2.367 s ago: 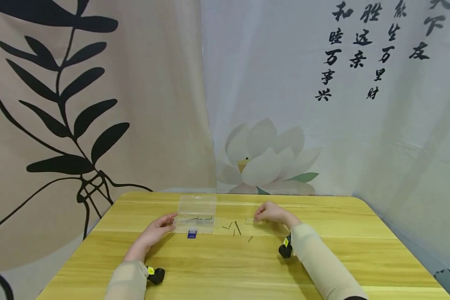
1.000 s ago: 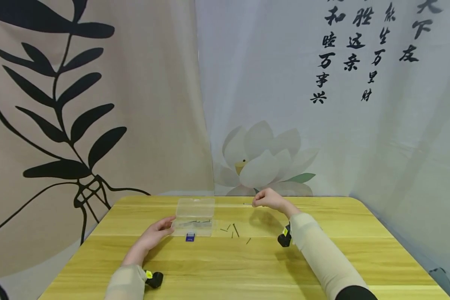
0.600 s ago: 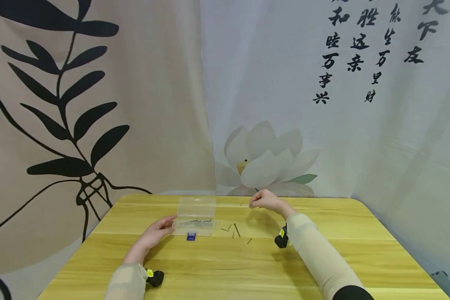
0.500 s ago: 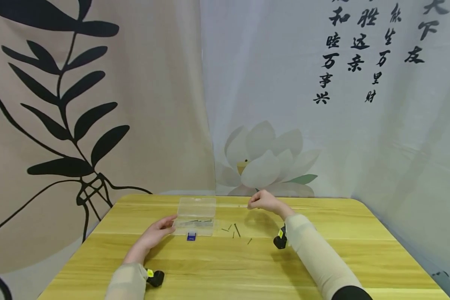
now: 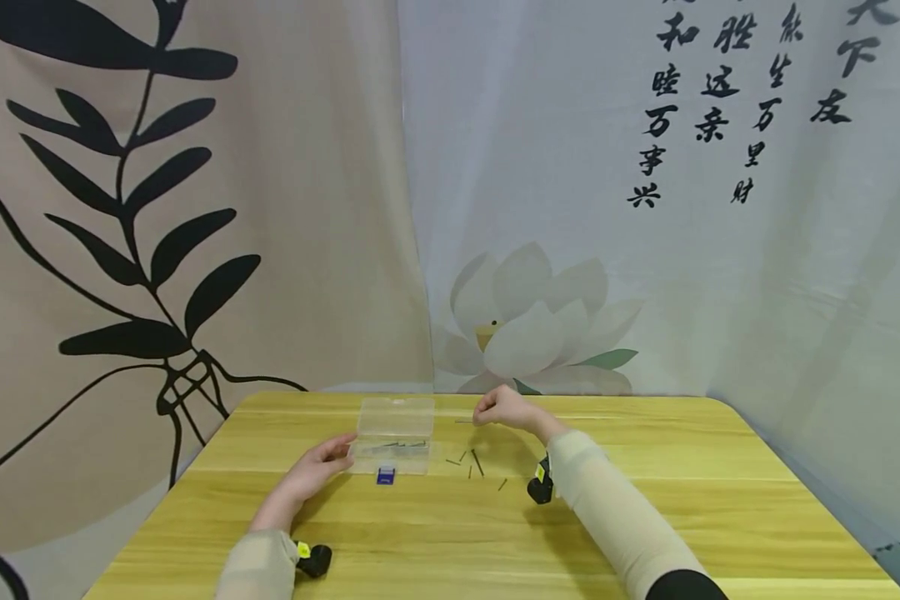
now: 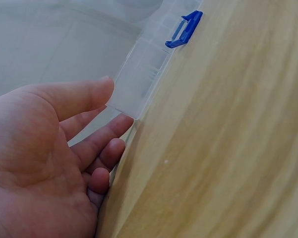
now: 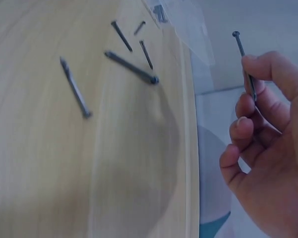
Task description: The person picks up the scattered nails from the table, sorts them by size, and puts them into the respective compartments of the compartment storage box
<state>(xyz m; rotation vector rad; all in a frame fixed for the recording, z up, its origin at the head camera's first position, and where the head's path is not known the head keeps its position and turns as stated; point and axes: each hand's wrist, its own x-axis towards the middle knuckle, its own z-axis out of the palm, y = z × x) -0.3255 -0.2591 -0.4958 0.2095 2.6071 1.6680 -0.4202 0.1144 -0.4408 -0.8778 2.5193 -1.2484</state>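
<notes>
My right hand (image 5: 506, 408) pinches a long thin screw (image 7: 240, 44) between thumb and fingers, raised over the back of the table, its head pointing left toward the box. A clear plastic box (image 5: 354, 462) stands left of it with the lid (image 5: 396, 417) tipped back. Inside the box lie several screws (image 5: 405, 444). My left hand (image 6: 44, 134) rests at the box's left end, thumb tip on the rim and loosely bent fingers against the end wall. A blue latch (image 6: 186, 29) sticks out at the box's front.
Several loose screws lie on the wooden table (image 5: 420, 533) between the box and my right arm, one longer screw (image 5: 477, 462) among them and a separate screw (image 5: 502, 484) closer to me. A cloth backdrop (image 5: 330, 208) hangs behind the table's far edge.
My right hand has lifted a screw off the table and carried it left, toward the box. The left hand stays at the box's end. The loose screws have not moved.
</notes>
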